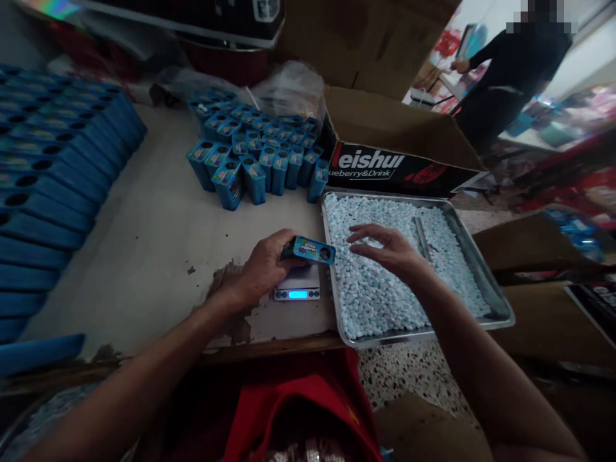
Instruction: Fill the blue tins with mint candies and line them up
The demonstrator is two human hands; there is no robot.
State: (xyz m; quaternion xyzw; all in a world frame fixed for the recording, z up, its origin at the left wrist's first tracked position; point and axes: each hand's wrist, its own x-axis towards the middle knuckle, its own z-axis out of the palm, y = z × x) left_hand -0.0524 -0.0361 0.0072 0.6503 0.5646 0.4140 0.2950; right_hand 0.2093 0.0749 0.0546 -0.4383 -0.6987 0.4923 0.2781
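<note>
My left hand point(264, 266) grips a small blue box point(312, 250) with a dark round hole at its right end, tilted above a small scale point(297, 294) whose display glows blue. My right hand point(385, 247) hovers over the left part of a metal tray point(503, 314) of pale blue and white candies point(385, 301). Its fingers are apart and nothing shows between them. A metal strip point(422, 237) lies on the candies.
Several blue boxes point(228, 183) stand upright behind the scale. Long rows of blue boxes point(52, 199) fill the left side. An open carton point(385, 163) sits behind the tray. A person point(514, 64) stands at the back right.
</note>
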